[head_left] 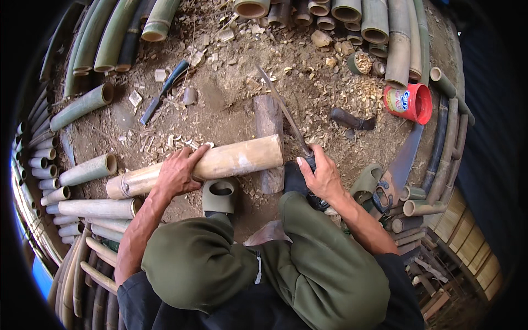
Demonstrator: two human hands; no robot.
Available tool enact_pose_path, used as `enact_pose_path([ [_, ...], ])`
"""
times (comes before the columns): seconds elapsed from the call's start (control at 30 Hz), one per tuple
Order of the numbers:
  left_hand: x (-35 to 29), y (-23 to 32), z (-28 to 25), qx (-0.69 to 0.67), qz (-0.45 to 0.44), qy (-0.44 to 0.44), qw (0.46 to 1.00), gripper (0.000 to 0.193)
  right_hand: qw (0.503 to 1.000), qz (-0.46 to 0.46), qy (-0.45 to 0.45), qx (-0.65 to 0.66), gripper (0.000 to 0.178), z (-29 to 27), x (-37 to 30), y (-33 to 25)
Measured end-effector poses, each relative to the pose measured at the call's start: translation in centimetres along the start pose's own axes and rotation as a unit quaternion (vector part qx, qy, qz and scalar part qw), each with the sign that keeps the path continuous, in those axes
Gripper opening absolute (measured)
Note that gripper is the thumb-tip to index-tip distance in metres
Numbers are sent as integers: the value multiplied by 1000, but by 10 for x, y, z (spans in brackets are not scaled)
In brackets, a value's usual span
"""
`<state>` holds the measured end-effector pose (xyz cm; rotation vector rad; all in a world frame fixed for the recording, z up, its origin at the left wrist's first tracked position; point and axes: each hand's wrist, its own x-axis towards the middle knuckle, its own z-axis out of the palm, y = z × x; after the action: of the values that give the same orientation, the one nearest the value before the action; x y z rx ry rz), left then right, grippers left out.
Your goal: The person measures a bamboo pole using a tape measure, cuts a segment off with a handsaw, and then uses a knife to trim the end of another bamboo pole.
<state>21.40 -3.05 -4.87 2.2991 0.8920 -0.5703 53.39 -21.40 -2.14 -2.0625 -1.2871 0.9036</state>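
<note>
Brown ground (220, 93), scattered with pale chips (373, 88), is bordered on both sides by bamboo poles (118, 36). In front of the legs (335, 253), a pale bamboo section (239, 157) is laid crosswise, its right end being supported on a wooden block (268, 115). For good work at this step, it is judged important that this end be kept firmly on the block, so that rolling is prevented. Just beside the same end, a long knife (283, 107) is held with its tip directed away from the body; its edge should be guided clear of the legs. By the left hand (179, 169), the section is gripped from above, with the fingers moderately spread and curved around it. By the right hand (325, 175), the knife handle (311, 160) is enclosed in a firm, closed grip. Near the poles at the right, a red bucket (408, 103) is tipped onto its side; its contents cannot be told. Smaller still, a cut bamboo cup (352, 65) is filled with pale chips.
</note>
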Motion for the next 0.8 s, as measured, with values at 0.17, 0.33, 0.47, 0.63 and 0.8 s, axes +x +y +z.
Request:
enact_pose_path([
  [0.17,8,10,1,34,19,56,998,100,999,13,-9,-30,37,-8,-23,8],
  [0.33,16,-3,16,-6,53,92,994,91,999,4,-24,-44,37,-8,-15,-2],
  [0.47,16,-3,16,-13,32,74,997,89,990,-122,64,31,36,-10,-9,-32],
  [0.63,17,-5,20,-6,37,84,996,89,983,83,-125,-108,30,4,9,13],
  [0.8,14,-2,20,17,44,146,988,81,994,-109,23,16,34,-12,11,-33],
])
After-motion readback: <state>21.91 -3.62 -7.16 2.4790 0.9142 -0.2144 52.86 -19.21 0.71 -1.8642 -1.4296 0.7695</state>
